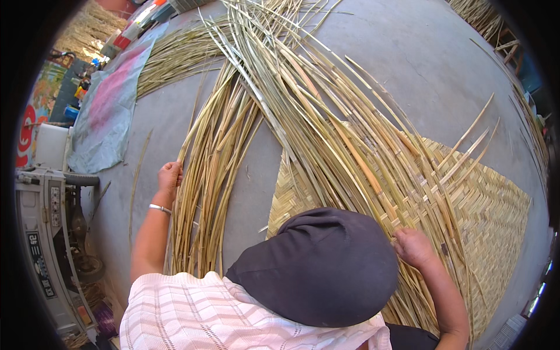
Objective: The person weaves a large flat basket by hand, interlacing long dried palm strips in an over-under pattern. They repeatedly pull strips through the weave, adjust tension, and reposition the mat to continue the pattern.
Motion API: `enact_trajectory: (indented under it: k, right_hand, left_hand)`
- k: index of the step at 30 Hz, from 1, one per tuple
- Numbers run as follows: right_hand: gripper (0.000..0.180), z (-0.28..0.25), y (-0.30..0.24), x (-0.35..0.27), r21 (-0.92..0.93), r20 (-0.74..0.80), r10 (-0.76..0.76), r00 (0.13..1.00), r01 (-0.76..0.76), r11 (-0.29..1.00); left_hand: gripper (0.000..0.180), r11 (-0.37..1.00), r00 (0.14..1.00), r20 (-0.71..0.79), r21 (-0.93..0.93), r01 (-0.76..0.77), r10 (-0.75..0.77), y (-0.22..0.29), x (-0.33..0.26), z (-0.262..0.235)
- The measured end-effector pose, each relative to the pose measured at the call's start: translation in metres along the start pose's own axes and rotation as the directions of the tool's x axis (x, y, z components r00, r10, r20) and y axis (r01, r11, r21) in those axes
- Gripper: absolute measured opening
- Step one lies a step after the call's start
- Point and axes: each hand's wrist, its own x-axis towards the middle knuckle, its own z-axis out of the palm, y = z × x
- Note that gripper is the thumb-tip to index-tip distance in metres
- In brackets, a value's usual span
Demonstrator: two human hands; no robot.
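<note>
My left hand [170, 176], with a silver bangle at its wrist, is closed at the outer edge of a loose bundle of split reed strips [216, 157], gripping a strip there. My right hand [413, 246] is closed low among the long strips [344, 134] that fan over a woven reed mat [496, 204]; its fingertips pinch at a strip by the weave, partly hidden. The mat has a herringbone pattern, and several strip ends stick out beyond its upper right edge. A dark cap [321, 268] covers the lower middle of the strips and mat.
More reed strips [181, 55] lie at the far left beside a pale plastic sheet [105, 111] with a pink patch. A small white vehicle [49, 233] stands at the left edge. Grey concrete floor [396, 41] spreads behind; stacked stalks [481, 17] are at the far right.
</note>
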Motion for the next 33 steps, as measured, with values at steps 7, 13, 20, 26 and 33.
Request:
enact_trajectory:
  k: [7, 13, 20, 26, 33]
  right_hand:
    - [0.025, -0.004, 0.001, 0.005, 0.074, -0.011, 0.028, 1.0, -0.027, 0.997]
    - [0.028, -0.031, -0.005, 0.023, 0.29, -0.12, 0.064, 0.991, -0.027, 0.957]
    - [0.03, -0.112, -0.025, 0.013, 0.645, -0.25, 0.201, 0.947, 0.008, 0.764]
    - [0.043, -0.198, -0.04, -0.041, 0.76, -0.555, 0.33, 0.764, 0.304, 0.574]
    - [0.05, -0.217, -0.062, -0.106, 0.526, -0.85, 0.243, 0.467, 0.731, 0.436]
  left_hand:
    - [0.029, 0.138, 0.622, 0.127, 0.923, -0.359, 0.772, 0.181, -0.022, 0.004]
    - [0.01, -0.535, 0.142, 0.536, 0.843, -0.049, 0.832, 0.371, -0.08, 0.051]
    - [0.005, -0.672, -0.405, 0.669, 0.723, 0.158, 0.624, 0.509, -0.218, 0.159]
    - [0.003, -0.835, -0.955, 0.296, 0.533, 0.139, 0.03, 0.52, -0.342, 0.264]
    - [0.013, -0.984, -1.0, 0.003, 0.177, -0.02, 0.021, 0.468, -0.444, 0.376]
